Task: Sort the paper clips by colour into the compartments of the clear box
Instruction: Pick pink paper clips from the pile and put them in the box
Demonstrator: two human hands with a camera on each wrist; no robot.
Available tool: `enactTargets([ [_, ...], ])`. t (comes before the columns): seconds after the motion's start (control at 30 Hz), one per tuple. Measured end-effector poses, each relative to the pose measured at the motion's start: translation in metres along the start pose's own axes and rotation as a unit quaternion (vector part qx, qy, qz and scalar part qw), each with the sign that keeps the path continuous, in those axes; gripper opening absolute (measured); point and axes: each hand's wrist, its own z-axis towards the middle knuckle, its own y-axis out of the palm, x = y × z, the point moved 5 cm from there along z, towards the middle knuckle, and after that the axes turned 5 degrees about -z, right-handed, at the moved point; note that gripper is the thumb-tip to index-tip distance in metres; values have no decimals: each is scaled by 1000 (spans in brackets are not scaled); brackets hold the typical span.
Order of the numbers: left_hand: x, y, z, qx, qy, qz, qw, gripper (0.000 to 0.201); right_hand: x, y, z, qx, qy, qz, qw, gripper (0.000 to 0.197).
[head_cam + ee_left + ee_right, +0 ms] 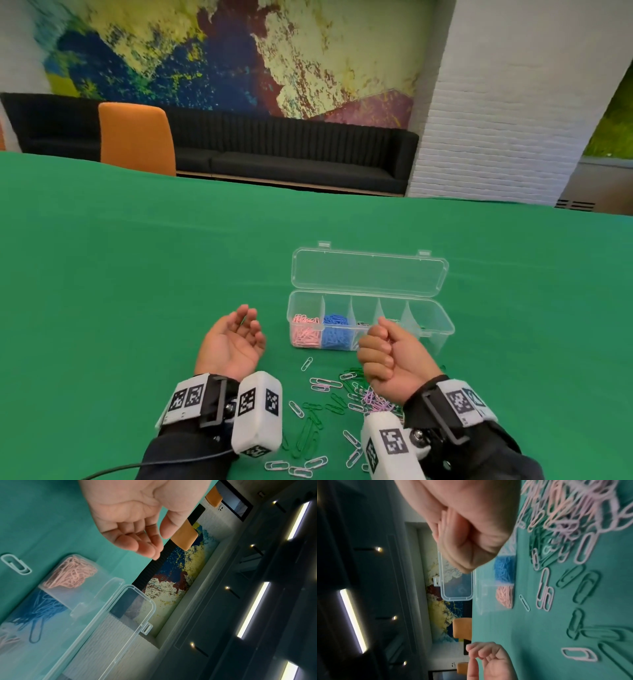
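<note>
Pink and blue bays of box (pixel 442 334) filling; clips (pixel 337 399) lying unsorted. Left hand (pixel 233 342) lying slack, empty; right hand (pixel 390 356) fisting, contents hidden.

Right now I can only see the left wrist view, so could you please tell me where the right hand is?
Observer: The right hand is curled into a fist at the clear box's front wall, near its middle; any contents are hidden.
Operator: Thank you. Where are the unsorted clips?
Observer: Green, white and lilac loose clips lie on the green cloth between the box and the person.
Operator: How many compartments are there?
Observer: Five; pink clips sit in the leftmost, blue clips in the next.
</note>
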Motion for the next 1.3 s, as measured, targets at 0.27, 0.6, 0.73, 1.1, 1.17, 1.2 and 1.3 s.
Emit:
enactTargets([
  [0.27,7,-7,4,41,-11,-4,999,22,-24,71,50,11,-93,-154,984,45],
  [0.6,-2,-2,6,52,-34,1,998,22,-23,91,89,14,-156,-356,921,34],
  [0.73,-5,1,3,48,-40,7,998,22,-29,84,80,9,-173,-332,927,38],
  [1.1,-39,15,-14,-8,-107,61,992,23,-58,39,-17,-53,-148,-617,771,19],
  [1.17,-54,21,-22,-23,-129,72,989,23,-58,15,-28,-45,-83,-748,657,15],
  [1.2,-62,24,-26,-33,-141,78,986,22,-59,3,-31,-35,-52,-804,591,14],
  [1.3,-82,30,-40,-61,-174,96,978,21,-61,-25,-36,4,-10,-888,461,15],
])
